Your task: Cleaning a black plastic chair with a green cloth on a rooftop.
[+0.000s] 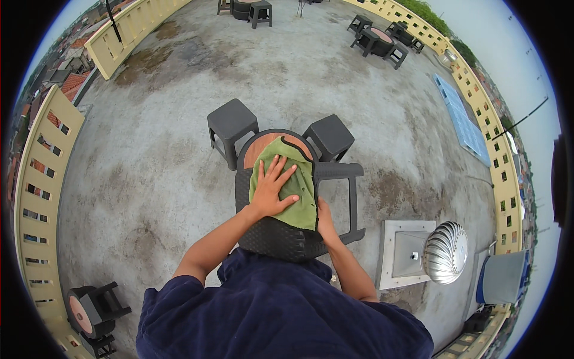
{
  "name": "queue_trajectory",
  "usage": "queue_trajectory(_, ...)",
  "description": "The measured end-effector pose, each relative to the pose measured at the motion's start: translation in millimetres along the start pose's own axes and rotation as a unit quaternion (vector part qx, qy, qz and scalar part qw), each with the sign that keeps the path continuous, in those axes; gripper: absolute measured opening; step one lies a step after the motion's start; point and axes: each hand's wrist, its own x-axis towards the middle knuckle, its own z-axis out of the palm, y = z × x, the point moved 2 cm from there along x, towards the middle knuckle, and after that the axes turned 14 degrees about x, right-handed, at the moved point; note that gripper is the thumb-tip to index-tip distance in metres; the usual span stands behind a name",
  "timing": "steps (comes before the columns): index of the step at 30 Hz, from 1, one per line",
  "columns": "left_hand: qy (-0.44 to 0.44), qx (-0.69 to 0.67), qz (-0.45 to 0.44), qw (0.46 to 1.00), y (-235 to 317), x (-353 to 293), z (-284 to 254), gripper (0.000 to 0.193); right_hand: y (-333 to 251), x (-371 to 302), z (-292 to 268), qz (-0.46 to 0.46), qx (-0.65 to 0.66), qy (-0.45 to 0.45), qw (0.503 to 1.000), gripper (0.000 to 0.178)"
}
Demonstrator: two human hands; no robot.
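Observation:
A green cloth (302,209) with a dark edge lies over the middle of a round table (258,145) with a wood-coloured top and a black tyre-like body. My left hand (274,190) presses flat on the cloth, fingers spread. Along the cloth's right edge is a dark grey plastic stool (353,203), turned on its side with its legs pointing right. My right hand (326,220) grips that stool by its edge, and the fingers are partly hidden. Most of the stool's seat is covered by the cloth.
Two grey stools, one at the far left (233,119) and one at the far right (330,134), stand beyond the table. A metal roof ventilator (445,252) rises at the right. Yellow parapet walls (45,173) border the concrete roof, and a blue pallet (460,119) lies along the right one.

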Motion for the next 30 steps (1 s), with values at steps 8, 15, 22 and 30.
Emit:
queue_trajectory(8, -0.046, -0.057, -0.457, 0.886, -52.4, -97.5, 82.1, 0.058, -12.7, -2.2, 11.0, -0.013, -0.094, 0.076, 0.993, 0.056)
queue_trajectory(15, -0.063, -0.079, -0.12, 0.988, 57.7, -70.0, 18.2, 0.068, -16.3, -2.5, 8.6, 0.02, -0.094, 0.08, 0.992, 0.053)
queue_trajectory(22, 0.021, -0.011, -0.081, 0.996, 23.3, 14.8, -9.0, 0.063, 6.7, 2.4, 2.6, -0.06, -0.084, 0.003, 0.995, 0.04)
queue_trajectory(30, -0.093, -0.05, -0.363, 0.926, -21.8, -131.6, 88.1, 0.06, -13.1, -5.6, 6.9, 0.014, -0.074, 0.076, 0.994, 0.056)
